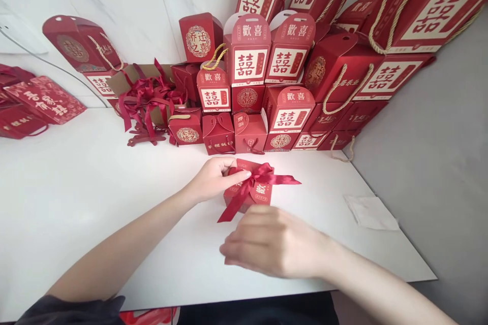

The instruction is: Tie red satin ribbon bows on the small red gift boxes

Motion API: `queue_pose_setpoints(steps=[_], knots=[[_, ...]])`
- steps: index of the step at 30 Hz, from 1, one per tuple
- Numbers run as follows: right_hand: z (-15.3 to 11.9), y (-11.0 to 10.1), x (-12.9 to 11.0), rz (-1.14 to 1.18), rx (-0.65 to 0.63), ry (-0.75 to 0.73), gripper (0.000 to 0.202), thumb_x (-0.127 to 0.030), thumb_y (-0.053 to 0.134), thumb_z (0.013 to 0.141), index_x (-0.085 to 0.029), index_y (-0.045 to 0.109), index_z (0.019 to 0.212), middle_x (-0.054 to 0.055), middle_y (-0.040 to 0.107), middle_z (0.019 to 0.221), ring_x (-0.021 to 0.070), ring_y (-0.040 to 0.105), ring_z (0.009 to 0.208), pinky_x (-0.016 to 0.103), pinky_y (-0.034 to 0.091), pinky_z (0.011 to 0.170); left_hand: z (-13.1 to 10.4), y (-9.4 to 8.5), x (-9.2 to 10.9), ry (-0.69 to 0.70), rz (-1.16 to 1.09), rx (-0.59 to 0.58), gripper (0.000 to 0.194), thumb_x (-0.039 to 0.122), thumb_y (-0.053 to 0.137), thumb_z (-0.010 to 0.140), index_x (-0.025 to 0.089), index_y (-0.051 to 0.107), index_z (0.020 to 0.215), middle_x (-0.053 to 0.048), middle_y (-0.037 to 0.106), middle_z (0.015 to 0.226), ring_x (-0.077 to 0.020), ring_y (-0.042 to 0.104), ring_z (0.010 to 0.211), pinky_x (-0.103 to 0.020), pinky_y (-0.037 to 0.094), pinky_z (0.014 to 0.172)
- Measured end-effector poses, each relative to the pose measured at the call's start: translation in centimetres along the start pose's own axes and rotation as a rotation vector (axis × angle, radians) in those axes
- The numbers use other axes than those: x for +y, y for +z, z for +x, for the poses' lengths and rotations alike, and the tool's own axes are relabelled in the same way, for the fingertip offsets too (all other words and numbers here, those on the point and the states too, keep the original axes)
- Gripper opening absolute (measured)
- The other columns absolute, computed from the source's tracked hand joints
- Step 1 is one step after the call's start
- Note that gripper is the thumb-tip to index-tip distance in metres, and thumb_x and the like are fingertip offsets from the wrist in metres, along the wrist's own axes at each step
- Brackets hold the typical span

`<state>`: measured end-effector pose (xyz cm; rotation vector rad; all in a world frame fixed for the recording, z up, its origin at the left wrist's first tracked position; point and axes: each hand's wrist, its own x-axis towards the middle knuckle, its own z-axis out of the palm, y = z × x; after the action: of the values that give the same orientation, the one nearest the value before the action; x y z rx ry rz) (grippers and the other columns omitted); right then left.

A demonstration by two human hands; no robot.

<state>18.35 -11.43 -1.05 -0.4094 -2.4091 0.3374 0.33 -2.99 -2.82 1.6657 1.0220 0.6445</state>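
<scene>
A small red gift box [247, 203] with pale lettering stands on the white table [133, 244], and a shiny dark-red ribbon bow [262, 176] lies across its top. The bow's tails spread to the right and to the lower left. My left hand [215, 177] grips the box at its left side, the thumb pressed on the bow's knot. Just in front of the box, apart from the bow, hovers my right hand [267, 244]. Its fingers are bent and blurred by motion, and its palm side is hidden.
Behind, red gift boxes [249, 66] are stacked against the wall, several with rope handles. A cardboard box [127, 76] overflows with red ribbons [156, 91]. Red bags [46, 101] lie at the far left. A white tissue [371, 212] lies right, near the grey partition [430, 152].
</scene>
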Motion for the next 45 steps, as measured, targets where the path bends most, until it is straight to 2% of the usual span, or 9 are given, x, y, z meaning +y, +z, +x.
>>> queue_pose_setpoints(steps=[2, 6, 10, 15, 21, 27, 34, 42, 45], knots=[[0.0, -1.7, 1.6, 0.181, 0.088, 0.093, 0.012, -0.026, 0.059, 0.094, -0.019, 0.069, 0.096, 0.002, 0.076, 0.090, 0.0163, 0.069, 0.084, 0.032, 0.054, 0.078, -0.3, 0.0, 0.5, -0.002, 0.015, -0.055, 0.031, 0.042, 0.073, 0.077, 0.017, 0.068, 0.095, 0.000, 0.063, 0.075, -0.0135, 0.057, 0.067, -0.023, 0.042, 0.057], [-1.7, -3.7, 6.3, 0.264, 0.347, 0.642, 0.023, -0.038, 0.047, 0.099, -0.024, 0.066, 0.102, 0.005, 0.071, 0.106, 0.0191, 0.064, 0.104, 0.036, 0.047, 0.094, -0.6, -0.4, 1.1, 0.001, 0.086, -0.107, 0.051, 0.041, 0.080, 0.068, 0.021, 0.067, 0.113, -0.004, 0.069, 0.095, -0.0190, 0.063, 0.083, -0.029, 0.049, 0.072], [-3.3, -2.4, 8.9, 0.516, 0.292, 0.840, 0.030, -0.050, 0.047, 0.096, -0.023, 0.060, 0.099, 0.006, 0.062, 0.125, 0.0219, 0.056, 0.118, 0.037, 0.046, 0.096, -0.4, -0.8, 0.9, -0.010, 0.072, -0.212, 0.052, 0.041, 0.081, 0.067, 0.021, 0.066, 0.112, -0.004, 0.068, 0.095, -0.0179, 0.061, 0.082, -0.030, 0.049, 0.072], [-3.7, -1.7, 8.6, 0.661, 0.143, 0.808, 0.029, -0.046, 0.067, 0.085, -0.020, 0.059, 0.075, 0.008, 0.055, 0.137, 0.0259, 0.050, 0.129, 0.044, 0.036, 0.108, 0.2, -1.0, 0.4, 0.032, 0.068, -0.256, 0.036, 0.040, 0.082, 0.064, 0.016, 0.061, 0.081, 0.002, 0.057, 0.075, -0.0106, 0.050, 0.064, -0.023, 0.041, 0.059], [-3.8, -2.7, 8.3, 0.660, 0.055, 0.746, 0.036, -0.045, 0.060, 0.091, -0.019, 0.063, 0.065, 0.008, 0.057, 0.136, 0.0255, 0.053, 0.128, 0.045, 0.038, 0.108, 0.1, -1.3, 0.6, 0.031, 0.170, -0.217, 0.042, 0.043, 0.082, 0.062, 0.016, 0.049, 0.064, 0.007, 0.041, 0.057, -0.0064, 0.032, 0.053, -0.020, 0.026, 0.048], [-4.2, -2.4, 8.8, 0.669, 0.075, 0.716, 0.035, -0.042, 0.060, 0.092, -0.019, 0.061, 0.066, 0.008, 0.056, 0.134, 0.0247, 0.049, 0.131, 0.044, 0.041, 0.106, 0.0, -1.8, 0.9, -0.038, 0.228, -0.261, 0.045, 0.045, 0.081, 0.065, 0.016, 0.047, 0.062, 0.006, 0.044, 0.058, -0.0064, 0.033, 0.053, -0.020, 0.025, 0.048], [-4.6, -2.1, 9.3, 0.700, 0.071, 0.688, 0.032, -0.039, 0.060, 0.092, -0.018, 0.061, 0.068, 0.008, 0.056, 0.131, 0.0241, 0.047, 0.131, 0.043, 0.039, 0.107, 0.3, -1.5, 0.2, -0.091, 0.027, -0.312, 0.042, 0.039, 0.082, 0.064, 0.016, 0.047, 0.061, 0.004, 0.048, 0.063, -0.0091, 0.045, 0.058, -0.022, 0.037, 0.055], [-4.8, -1.5, 9.7, 0.772, 0.110, 0.651, 0.033, -0.039, 0.061, 0.092, -0.018, 0.057, 0.066, 0.006, 0.056, 0.125, 0.0217, 0.054, 0.121, 0.041, 0.039, 0.105, 0.7, -1.6, -0.9, -0.083, -0.112, -0.345, 0.038, 0.029, 0.085, 0.061, 0.015, 0.050, 0.060, 0.003, 0.052, 0.061, -0.0086, 0.047, 0.056, -0.022, 0.038, 0.052], [-4.8, -2.5, 9.5, 0.772, 0.097, 0.706, 0.023, -0.041, 0.059, 0.093, -0.022, 0.066, 0.084, 0.006, 0.055, 0.131, 0.0216, 0.053, 0.122, 0.039, 0.040, 0.104, 0.9, -2.0, -1.1, -0.047, -0.076, -0.328, 0.037, 0.032, 0.078, 0.071, 0.015, 0.049, 0.059, 0.003, 0.051, 0.058, -0.0076, 0.043, 0.053, -0.021, 0.034, 0.050]])
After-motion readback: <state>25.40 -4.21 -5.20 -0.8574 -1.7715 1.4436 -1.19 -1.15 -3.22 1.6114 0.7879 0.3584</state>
